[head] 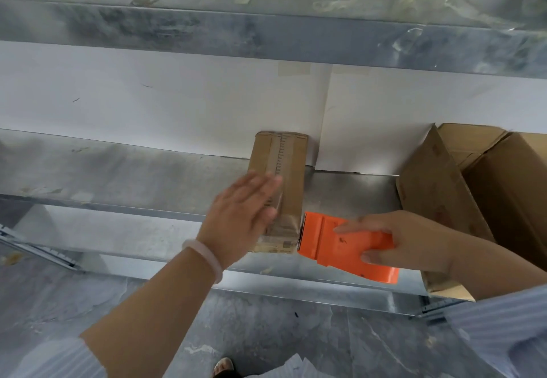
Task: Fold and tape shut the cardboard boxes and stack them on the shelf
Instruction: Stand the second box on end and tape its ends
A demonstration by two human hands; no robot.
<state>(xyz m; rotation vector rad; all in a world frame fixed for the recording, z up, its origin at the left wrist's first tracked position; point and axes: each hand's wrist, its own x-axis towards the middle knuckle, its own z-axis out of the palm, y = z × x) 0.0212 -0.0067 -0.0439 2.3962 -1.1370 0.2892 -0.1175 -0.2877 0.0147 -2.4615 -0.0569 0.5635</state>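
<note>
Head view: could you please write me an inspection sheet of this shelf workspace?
Surface: grey metal shelf, smudged.
Job's things: small box, taped, lies on the metal shelf; orange tape dispenser at its near end; large open box to the right.
Clutter: clear tape scraps on upper shelf.
Hands: left hand flat on small box; right hand grips tape dispenser.
Cables: nothing seen.
Surroundings: white wall, grey floor.

Shelf [148,176]: galvanised sheet metal, dull grey, mottled, scuffed
Small cardboard box [293,176], centre: matt brown; clear tape [279,155] along its top seam, glossy
Tape dispenser [334,247], 5 o'clock: smooth orange plastic, slight sheen
Open carton [438,188], 3 o'clock: matt brown cardboard
Backing sheets [207,96], 11 o'clock: matt white paper
Bangle [204,256], 7 o'clock: smooth, pale, translucent
</note>
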